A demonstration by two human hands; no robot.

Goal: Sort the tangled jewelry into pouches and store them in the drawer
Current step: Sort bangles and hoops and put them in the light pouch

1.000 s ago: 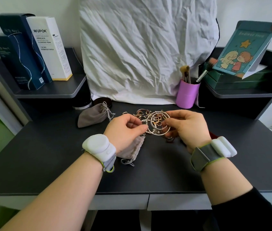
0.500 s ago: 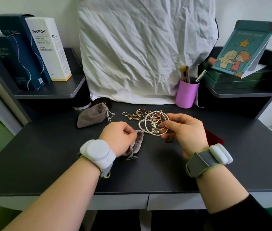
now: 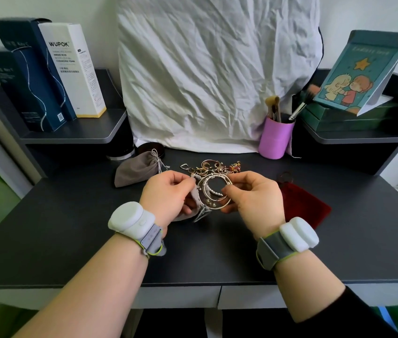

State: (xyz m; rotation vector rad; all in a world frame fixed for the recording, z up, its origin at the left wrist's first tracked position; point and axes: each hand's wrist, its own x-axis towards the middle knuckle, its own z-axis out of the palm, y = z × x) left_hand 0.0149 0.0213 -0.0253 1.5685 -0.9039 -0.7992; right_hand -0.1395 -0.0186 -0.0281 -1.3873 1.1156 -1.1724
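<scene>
My right hand (image 3: 254,198) pinches a bundle of silver and gold bangles (image 3: 214,191), held just above the dark desk. My left hand (image 3: 166,198) grips a small grey pouch (image 3: 196,208) right beside the bangles, its opening touching them. Behind both hands a heap of small rings and earrings (image 3: 214,166) lies on the desk. A second grey drawstring pouch (image 3: 138,168) lies to the left of the heap. A dark red pouch (image 3: 303,206) lies flat to the right, partly hidden by my right hand. Two closed drawer fronts (image 3: 246,297) run along the desk's front edge.
A purple cup of brushes (image 3: 275,137) stands at the back right. A crumpled white cloth (image 3: 215,69) covers something behind the heap. Boxes (image 3: 71,69) stand on the left shelf, a picture card (image 3: 361,71) on the right one. A round dark tin (image 3: 150,150) sits behind the grey pouch.
My left hand let go of the bangles, picked up the grey pouch from the desk and raised it to them. My right hand kept the bangles and drew them nearer.
</scene>
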